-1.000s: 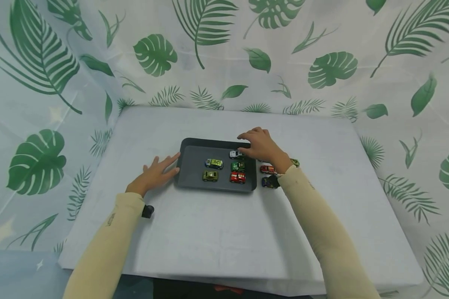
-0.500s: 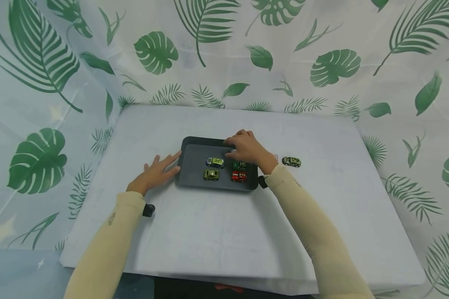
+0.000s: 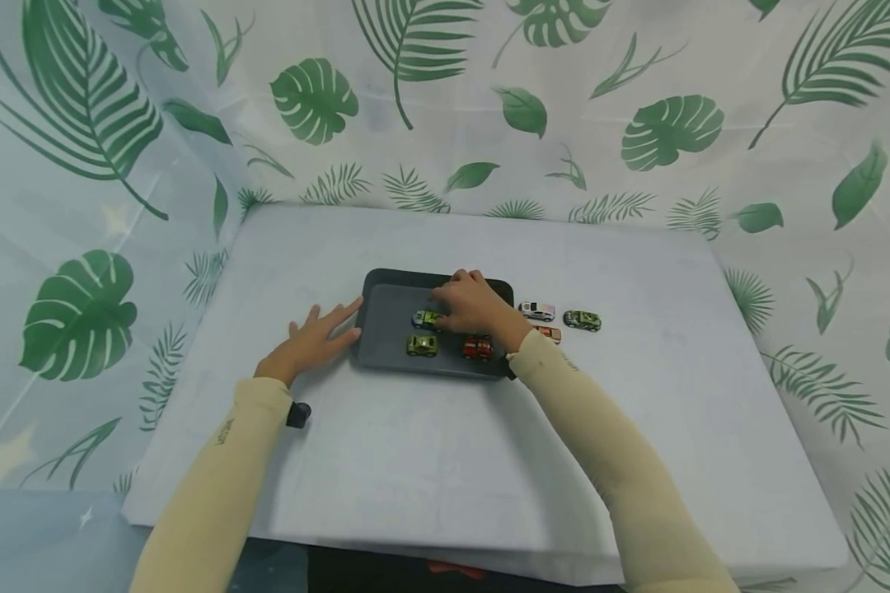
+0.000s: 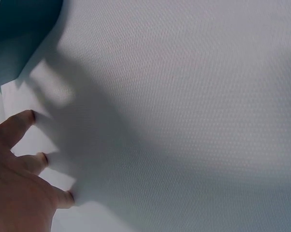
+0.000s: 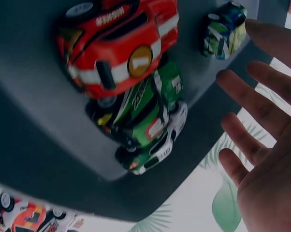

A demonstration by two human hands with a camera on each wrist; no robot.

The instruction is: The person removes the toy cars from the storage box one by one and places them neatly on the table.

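My left hand [image 3: 304, 346] lies with spread fingers at the left rim of the dark grey tray [image 3: 386, 309], its fingertips at the edge. My right hand [image 3: 478, 305] is over the tray, thumb beside the blue and yellow-green toy car [image 3: 424, 319]. In the right wrist view its fingers are apart and bent a little, with the thumb tip overlapping that car [image 5: 225, 31]; no grip shows. An olive toy car [image 3: 421, 345] and a red one [image 3: 478, 348] sit nearer the front. A green toy car [image 5: 150, 108] and a white-and-green one [image 5: 160, 150] stand behind the red one.
Right of the tray, on the white-covered table [image 3: 415, 461], stand a white toy car [image 3: 537, 311], a camouflage-patterned one [image 3: 583, 320] and a partly hidden orange-red one [image 3: 549, 333]. The right forearm covers part of that area. A leaf-print curtain [image 3: 445, 123] hangs behind.
My right hand has moved left from the tray's right back corner to the blue and yellow-green car, uncovering cars right of the tray. The left hand stays at the rim.
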